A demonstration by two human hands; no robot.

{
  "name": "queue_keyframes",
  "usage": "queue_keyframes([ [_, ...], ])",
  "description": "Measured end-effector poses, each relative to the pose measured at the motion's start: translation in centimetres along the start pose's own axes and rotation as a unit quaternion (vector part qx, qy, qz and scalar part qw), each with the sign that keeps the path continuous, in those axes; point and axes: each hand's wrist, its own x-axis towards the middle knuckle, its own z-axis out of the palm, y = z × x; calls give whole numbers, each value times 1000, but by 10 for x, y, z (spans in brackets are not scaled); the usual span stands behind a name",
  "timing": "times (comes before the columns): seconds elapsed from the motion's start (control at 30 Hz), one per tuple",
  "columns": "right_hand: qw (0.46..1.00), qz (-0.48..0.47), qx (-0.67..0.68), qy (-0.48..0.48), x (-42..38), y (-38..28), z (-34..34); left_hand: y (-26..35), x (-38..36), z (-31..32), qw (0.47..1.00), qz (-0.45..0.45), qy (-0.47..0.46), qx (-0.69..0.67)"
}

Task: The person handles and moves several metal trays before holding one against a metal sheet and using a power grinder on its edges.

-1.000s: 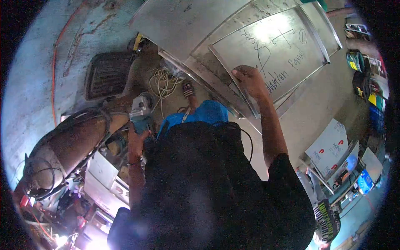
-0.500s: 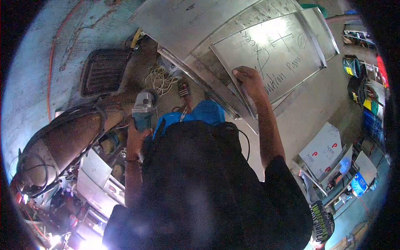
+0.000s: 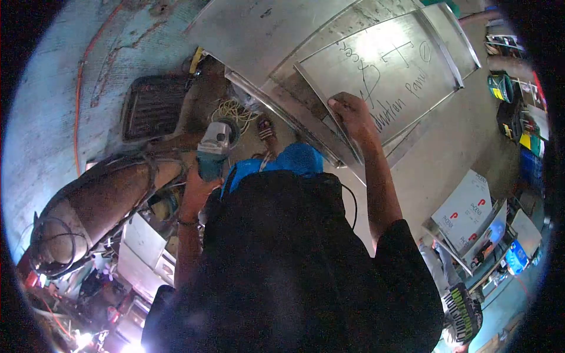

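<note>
My left hand (image 3: 199,187) is wrapped round the body of an angle grinder (image 3: 213,150), held beside my left hip with its head pointing away from me. My right hand (image 3: 352,115) has its fingers curled over the near left edge of a metal sheet (image 3: 353,73) with black handwriting on it. This sheet lies on other metal pieces, against a larger metal panel (image 3: 259,29). The fingertips of my right hand are partly hidden by the hand itself.
A brown cylinder (image 3: 112,206) with cables round it lies at the left. Beyond it are a dark ribbed tray (image 3: 154,107) and a coiled pale cable (image 3: 232,115). Printed boards (image 3: 462,212) and another person (image 3: 462,312) are at the lower right. Bright light glares at the lower left.
My left hand and the grinder have moved a little to the right and forward. The view has shifted slightly. My right hand stays at the sheet's edge.
</note>
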Motion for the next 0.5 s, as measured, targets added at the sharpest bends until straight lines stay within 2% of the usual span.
queue_keyframes([
  [0.1,1000,-5,20,13,2,7,3,-17,6,1,998,24,2,53],
  [0.17,1000,2,25,17,2,11,3,-33,11,0,999,-12,-30,-7],
  [0.27,1000,0,24,12,0,12,1,-5,1,-1,1000,11,4,29],
  [0.37,1000,8,4,17,-8,9,-1,-12,4,-1,997,14,10,76],
  [0.43,998,10,-55,1,-14,4,-6,-4,1,-1,998,26,-1,53],
  [0.5,999,22,-39,12,-15,4,-5,-12,2,1,999,38,-12,28],
])
